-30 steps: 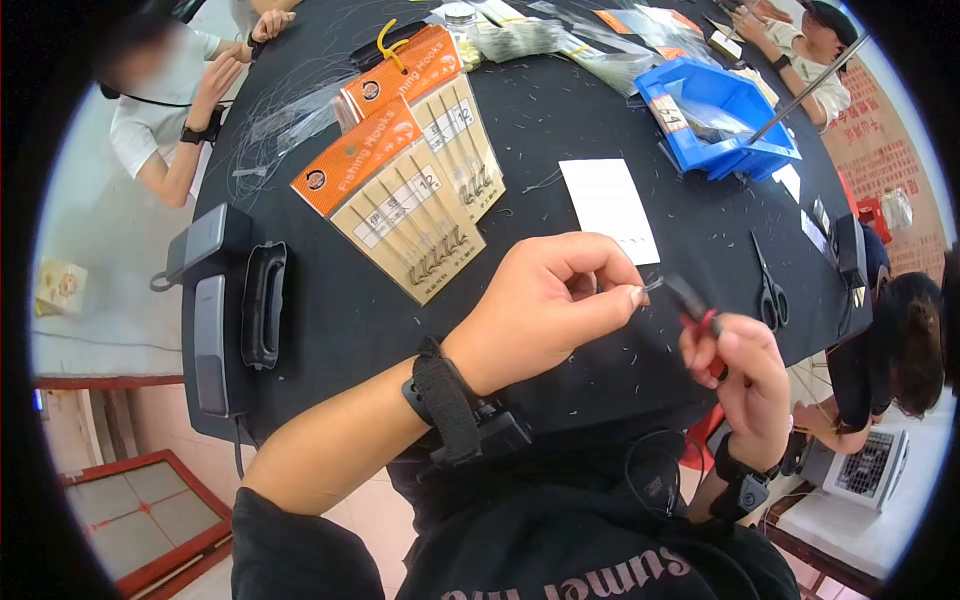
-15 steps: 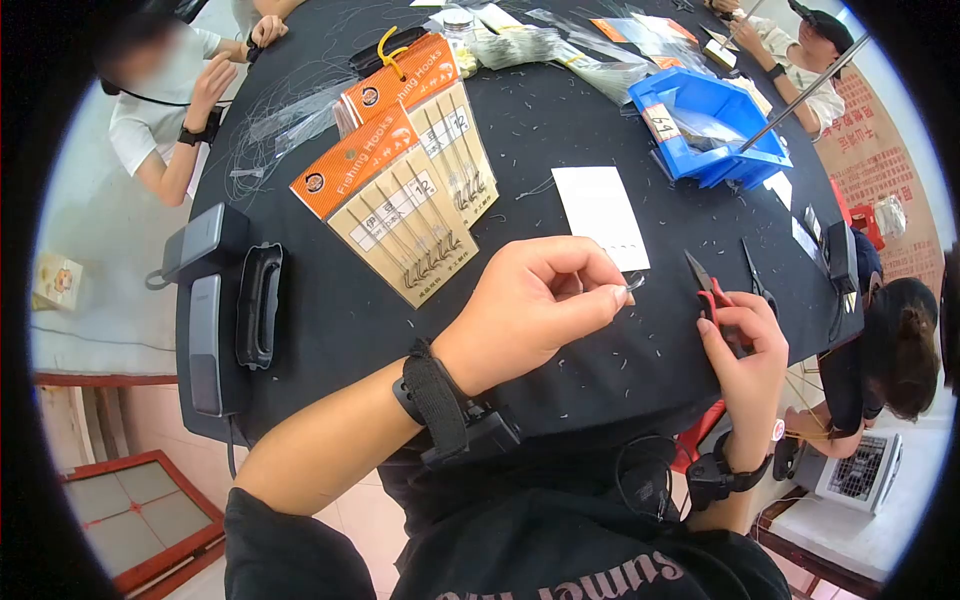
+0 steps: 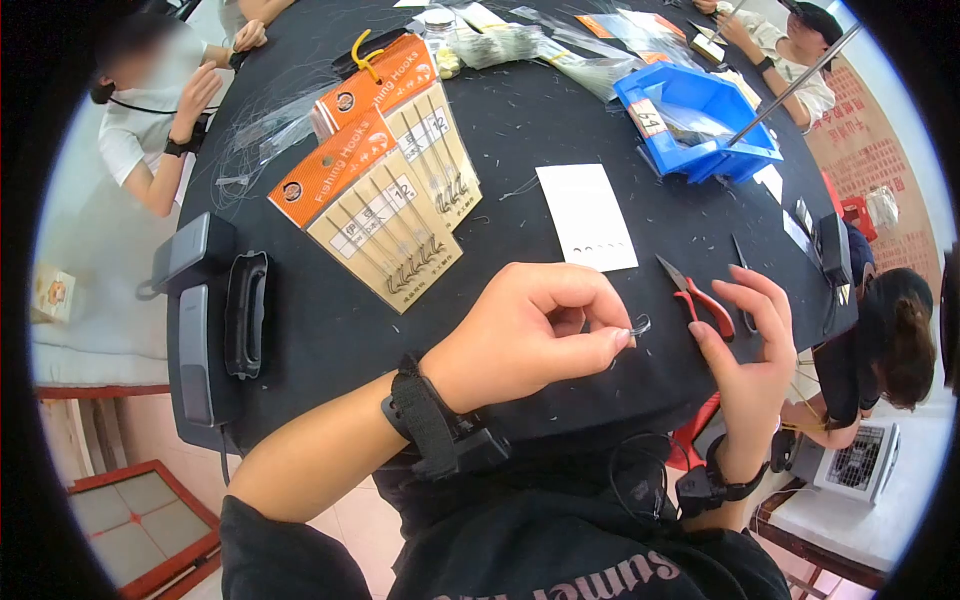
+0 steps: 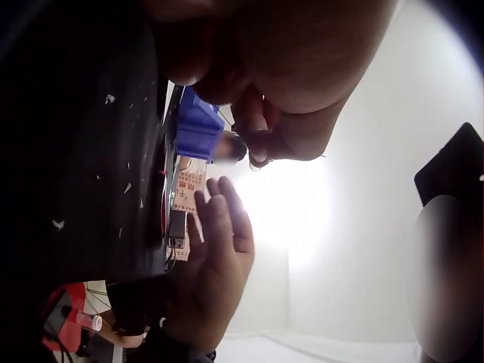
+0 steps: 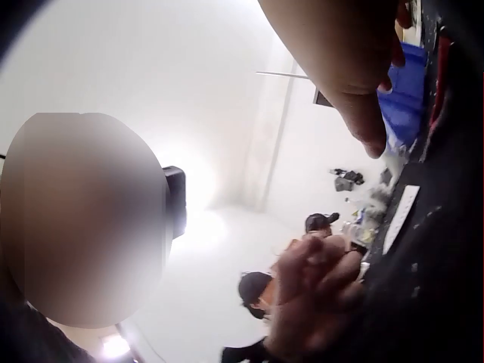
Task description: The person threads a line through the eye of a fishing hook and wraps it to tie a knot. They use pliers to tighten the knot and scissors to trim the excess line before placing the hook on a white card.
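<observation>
Between thumb and forefinger, my left hand [image 3: 545, 325] pinches a small shiny fishing hook [image 3: 640, 325]; in the left wrist view these fingertips are dark and close to the camera. My right hand [image 3: 755, 345] holds nothing, its fingers spread and loosely bent. Just left of it, red-handled pliers [image 3: 712, 308] lie on the black table, their pointed nose aimed away from me. A white card [image 3: 590, 215] with a row of small dark marks along its near edge lies beyond my left hand. To the left are packs labelled Fishing Hooks [image 3: 370, 215], with hooks lined up on tan cards.
Black-handled scissors [image 3: 745, 290] lie behind the right hand. A blue bin [image 3: 700, 120] stands at the back right, with bundles of clear line [image 3: 495, 45] at the back. Grey devices [image 3: 205, 340] and a black case [image 3: 247, 315] line the left edge. Other people sit around the table.
My right hand has brought the red-handled pliers away from the hook, down to the table, and let go of them. The left hand keeps its pinch, slightly lower in view.
</observation>
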### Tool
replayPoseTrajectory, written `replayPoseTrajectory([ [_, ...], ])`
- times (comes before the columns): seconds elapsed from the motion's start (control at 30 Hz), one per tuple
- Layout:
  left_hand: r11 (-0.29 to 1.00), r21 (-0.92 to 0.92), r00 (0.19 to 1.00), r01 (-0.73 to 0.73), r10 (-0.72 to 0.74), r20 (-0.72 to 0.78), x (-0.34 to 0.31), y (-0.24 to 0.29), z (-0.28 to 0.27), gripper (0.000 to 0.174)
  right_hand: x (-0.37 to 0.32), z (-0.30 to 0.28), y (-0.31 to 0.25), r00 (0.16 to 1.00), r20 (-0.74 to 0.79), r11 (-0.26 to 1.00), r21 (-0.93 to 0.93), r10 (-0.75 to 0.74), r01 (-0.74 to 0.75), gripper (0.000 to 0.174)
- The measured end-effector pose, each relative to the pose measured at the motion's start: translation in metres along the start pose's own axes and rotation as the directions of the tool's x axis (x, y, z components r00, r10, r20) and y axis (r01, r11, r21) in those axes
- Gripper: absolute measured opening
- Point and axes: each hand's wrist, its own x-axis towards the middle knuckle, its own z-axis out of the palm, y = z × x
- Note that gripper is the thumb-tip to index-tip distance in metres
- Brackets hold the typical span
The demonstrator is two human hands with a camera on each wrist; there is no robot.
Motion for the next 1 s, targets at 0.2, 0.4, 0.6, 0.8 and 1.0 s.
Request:
replayPoseTrajectory([
  [0.2,1.0,-0.023,0.998,-0.001,0.002,0.058,0.0,0.001,0.002,0.004,0.008,0.009,-0.014,0.937,0.141,0.94,0.168,-0.321,0.297,0.037],
  [0.4,0.999,0.029,0.999,-0.026,0.025,0.047,0.0,0.002,0.002,0.003,0.014,0.014,-0.016,0.908,0.167,0.919,0.161,-0.385,0.36,0.03],
  [0.6,0.977,0.163,0.99,-0.141,0.136,0.039,0.002,-0.003,0.004,0.003,0.013,0.016,-0.015,0.911,0.17,0.921,0.179,-0.376,0.346,0.026],
  [0.8,0.953,0.244,0.984,-0.178,0.174,0.039,0.003,-0.003,0.003,0.002,0.014,0.015,-0.016,0.898,0.178,0.911,0.169,-0.404,0.376,0.026],
  [1.0,0.941,0.279,0.98,-0.194,0.196,0.021,0.002,-0.004,0.004,0.003,0.016,0.014,-0.018,0.884,0.198,0.904,0.151,-0.424,0.4,0.024],
])
